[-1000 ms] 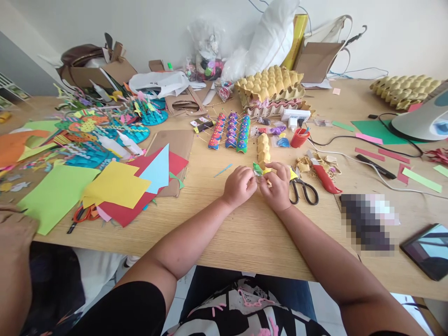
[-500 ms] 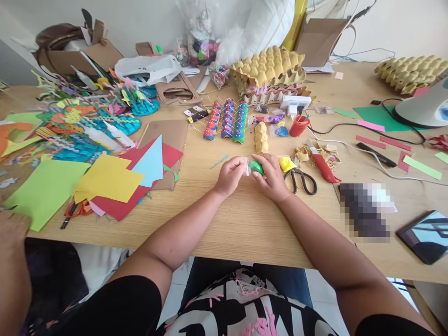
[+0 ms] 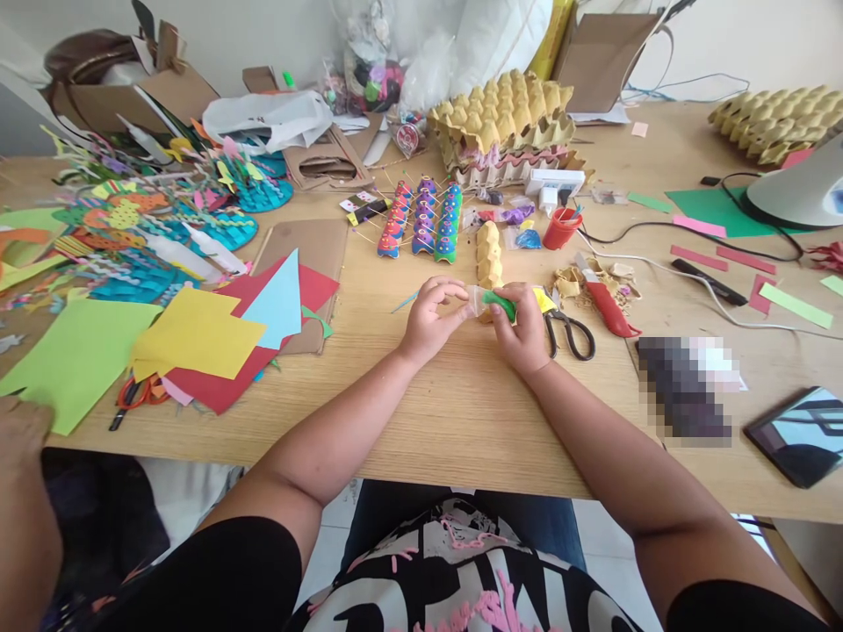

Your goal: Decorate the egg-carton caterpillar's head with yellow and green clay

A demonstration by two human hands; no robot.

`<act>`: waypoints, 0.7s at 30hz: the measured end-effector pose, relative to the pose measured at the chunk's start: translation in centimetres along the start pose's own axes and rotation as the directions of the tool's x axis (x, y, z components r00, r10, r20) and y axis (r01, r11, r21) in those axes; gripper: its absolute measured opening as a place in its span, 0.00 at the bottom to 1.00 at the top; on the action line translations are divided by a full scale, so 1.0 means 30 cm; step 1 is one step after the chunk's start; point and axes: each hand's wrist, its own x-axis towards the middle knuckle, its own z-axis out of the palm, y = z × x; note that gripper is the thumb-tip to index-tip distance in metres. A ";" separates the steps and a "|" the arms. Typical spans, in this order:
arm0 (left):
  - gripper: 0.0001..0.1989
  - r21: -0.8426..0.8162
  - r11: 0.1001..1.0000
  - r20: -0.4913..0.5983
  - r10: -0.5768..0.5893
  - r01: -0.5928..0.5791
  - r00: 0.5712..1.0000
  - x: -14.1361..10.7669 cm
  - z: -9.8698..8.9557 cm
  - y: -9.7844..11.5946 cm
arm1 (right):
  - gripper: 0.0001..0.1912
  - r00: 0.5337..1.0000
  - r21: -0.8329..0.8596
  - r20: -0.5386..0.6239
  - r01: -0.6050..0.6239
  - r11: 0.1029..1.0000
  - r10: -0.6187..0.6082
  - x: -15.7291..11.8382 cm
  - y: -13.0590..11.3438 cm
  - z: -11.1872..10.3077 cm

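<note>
My left hand pinches the clear end of a small plastic bag. Soft green clay fills the bag's other end, which my right hand grips between thumb and fingers. Just beyond both hands lies an unpainted egg-carton strip, its near end partly hidden. A yellow packet and black-handled scissors lie right of my right hand. Further back stand three painted egg-carton strips, a red one, a purple one and a green one, with thin sticks poking out.
Coloured paper sheets and blue decorated crafts cover the left side. Egg trays are stacked at the back. To the right are a red cup, a red-handled knife, a white cable and a phone. Another person's hand rests at far left.
The bag has turned and more of the green clay shows between my hands. My right hand has shifted right and its fingers have curled around the clay end. The left fingers have lifted slightly.
</note>
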 end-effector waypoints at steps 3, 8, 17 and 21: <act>0.11 0.103 0.994 0.035 0.018 -0.022 0.999 0.001 -0.011 -0.001 | 0.12 0.999 -0.030 0.021 -0.041 0.999 0.042 0.000 0.004 -0.001; 0.15 0.112 0.993 0.095 0.011 -0.022 0.995 0.006 -0.019 -0.020 | 0.15 0.996 -0.020 0.054 -0.065 0.998 0.066 0.003 -0.003 -0.004; 0.25 0.132 0.991 0.168 -0.011 -0.011 0.986 0.002 -0.016 -0.018 | 0.06 0.999 0.058 0.009 0.031 0.998 -0.031 0.019 -0.018 0.000; 0.25 0.132 0.991 0.177 0.001 -0.025 0.984 0.001 -0.012 -0.016 | 0.05 1.000 0.083 0.016 0.012 0.997 -0.013 0.019 -0.018 0.005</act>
